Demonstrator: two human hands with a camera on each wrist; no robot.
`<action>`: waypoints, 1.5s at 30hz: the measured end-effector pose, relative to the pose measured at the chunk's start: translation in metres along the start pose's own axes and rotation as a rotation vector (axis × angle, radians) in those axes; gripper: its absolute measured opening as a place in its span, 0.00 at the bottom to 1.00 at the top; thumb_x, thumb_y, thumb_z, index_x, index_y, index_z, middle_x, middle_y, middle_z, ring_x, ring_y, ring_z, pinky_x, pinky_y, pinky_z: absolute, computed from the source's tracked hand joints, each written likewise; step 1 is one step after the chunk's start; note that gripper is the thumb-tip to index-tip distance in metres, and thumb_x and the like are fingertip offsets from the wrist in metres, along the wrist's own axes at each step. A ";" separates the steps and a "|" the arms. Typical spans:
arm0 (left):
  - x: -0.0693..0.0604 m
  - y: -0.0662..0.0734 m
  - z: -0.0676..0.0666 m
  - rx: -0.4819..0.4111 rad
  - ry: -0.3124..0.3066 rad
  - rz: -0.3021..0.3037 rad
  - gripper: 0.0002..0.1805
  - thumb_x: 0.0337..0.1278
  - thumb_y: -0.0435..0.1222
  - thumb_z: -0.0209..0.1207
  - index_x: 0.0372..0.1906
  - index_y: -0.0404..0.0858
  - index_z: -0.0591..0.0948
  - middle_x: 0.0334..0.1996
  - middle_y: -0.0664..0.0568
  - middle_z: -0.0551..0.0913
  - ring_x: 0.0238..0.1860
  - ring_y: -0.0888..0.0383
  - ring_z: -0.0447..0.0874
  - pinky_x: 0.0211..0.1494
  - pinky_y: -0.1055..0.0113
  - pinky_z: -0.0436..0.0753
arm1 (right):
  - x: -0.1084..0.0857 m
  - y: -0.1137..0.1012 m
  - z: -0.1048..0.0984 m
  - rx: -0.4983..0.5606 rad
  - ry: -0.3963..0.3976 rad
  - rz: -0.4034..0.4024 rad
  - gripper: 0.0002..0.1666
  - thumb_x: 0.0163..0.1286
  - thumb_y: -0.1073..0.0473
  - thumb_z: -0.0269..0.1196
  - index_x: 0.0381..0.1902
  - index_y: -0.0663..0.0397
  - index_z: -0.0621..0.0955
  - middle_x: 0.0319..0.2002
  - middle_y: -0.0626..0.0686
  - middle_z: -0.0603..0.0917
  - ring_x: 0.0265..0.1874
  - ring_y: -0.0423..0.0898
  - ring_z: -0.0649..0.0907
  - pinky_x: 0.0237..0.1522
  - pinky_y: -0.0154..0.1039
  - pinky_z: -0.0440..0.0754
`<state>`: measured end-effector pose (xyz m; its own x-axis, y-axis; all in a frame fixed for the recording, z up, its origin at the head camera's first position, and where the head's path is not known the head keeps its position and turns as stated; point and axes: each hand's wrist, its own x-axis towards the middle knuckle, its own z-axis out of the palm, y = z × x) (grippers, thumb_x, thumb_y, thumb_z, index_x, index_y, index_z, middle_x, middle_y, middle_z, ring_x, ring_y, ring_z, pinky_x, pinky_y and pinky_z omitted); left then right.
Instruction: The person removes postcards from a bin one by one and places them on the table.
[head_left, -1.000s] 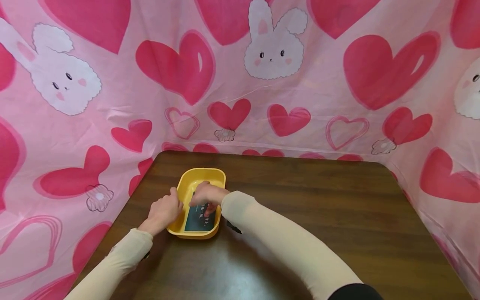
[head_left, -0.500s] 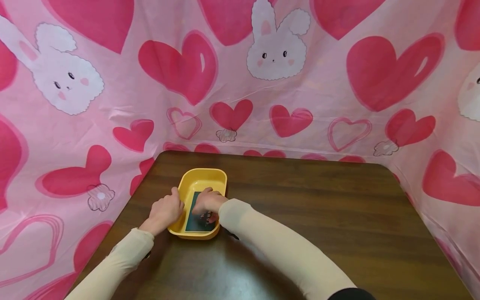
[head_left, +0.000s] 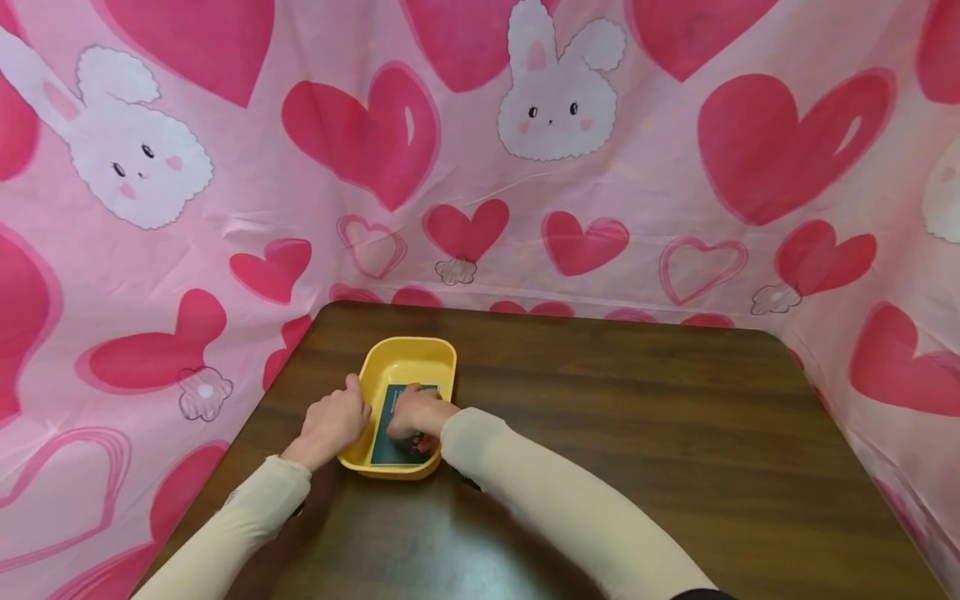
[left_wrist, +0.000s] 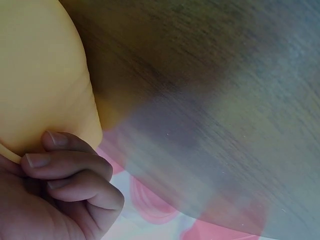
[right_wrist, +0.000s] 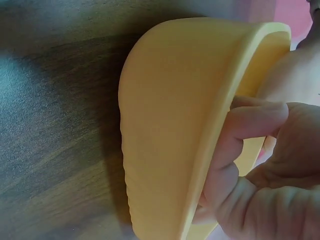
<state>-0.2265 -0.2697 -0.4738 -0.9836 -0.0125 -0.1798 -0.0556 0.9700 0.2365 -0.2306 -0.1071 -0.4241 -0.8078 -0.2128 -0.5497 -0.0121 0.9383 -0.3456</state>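
Note:
A yellow plastic tray [head_left: 405, 367] with rounded corners stands on the table's left part. Inside it lies a flat dark green booklet [head_left: 384, 450] with pale printing, partly covered by a hand. My left hand [head_left: 333, 422] grips the tray's left rim; in the left wrist view its curled fingers [left_wrist: 70, 162] lie against the outer wall. My right hand [head_left: 414, 412] is down in the tray over the booklet. The right wrist view shows its bent fingers [right_wrist: 255, 122] behind the near rim, but the booklet is hidden there, so whether they pinch it is unclear.
The brown wood-grain table [head_left: 622, 433] extends to the right of the tray. Pink cloth [head_left: 465, 179] with hearts and rabbits hangs behind the table and along both sides.
My right hand has shifted slightly down over the booklet, its fingers drawing in. The left hand keeps its grip on the rim. The whole view has drifted slightly.

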 end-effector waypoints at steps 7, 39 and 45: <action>-0.001 -0.001 0.001 0.011 0.008 0.002 0.24 0.73 0.39 0.56 0.58 0.24 0.63 0.23 0.43 0.75 0.21 0.47 0.77 0.28 0.53 0.82 | 0.015 -0.002 0.012 -0.128 0.093 -0.017 0.52 0.74 0.44 0.64 0.82 0.63 0.55 0.75 0.67 0.65 0.46 0.53 0.82 0.27 0.36 0.84; 0.007 0.007 -0.014 -0.022 -0.058 -0.057 0.26 0.71 0.40 0.57 0.60 0.25 0.64 0.29 0.40 0.76 0.26 0.45 0.79 0.35 0.51 0.85 | 0.027 0.000 0.014 -0.257 0.182 -0.026 0.57 0.68 0.44 0.71 0.79 0.71 0.59 0.70 0.67 0.71 0.52 0.52 0.83 0.47 0.42 0.87; 0.007 0.005 -0.016 -0.035 -0.085 -0.060 0.26 0.71 0.40 0.58 0.60 0.24 0.65 0.31 0.40 0.77 0.28 0.45 0.79 0.37 0.49 0.85 | 0.028 -0.001 0.017 -0.252 0.184 -0.040 0.54 0.68 0.46 0.71 0.78 0.72 0.61 0.72 0.67 0.71 0.56 0.53 0.83 0.48 0.42 0.86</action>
<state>-0.2369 -0.2684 -0.4582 -0.9604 -0.0482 -0.2743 -0.1211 0.9592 0.2555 -0.2432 -0.1188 -0.4523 -0.8966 -0.2194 -0.3847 -0.1731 0.9731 -0.1517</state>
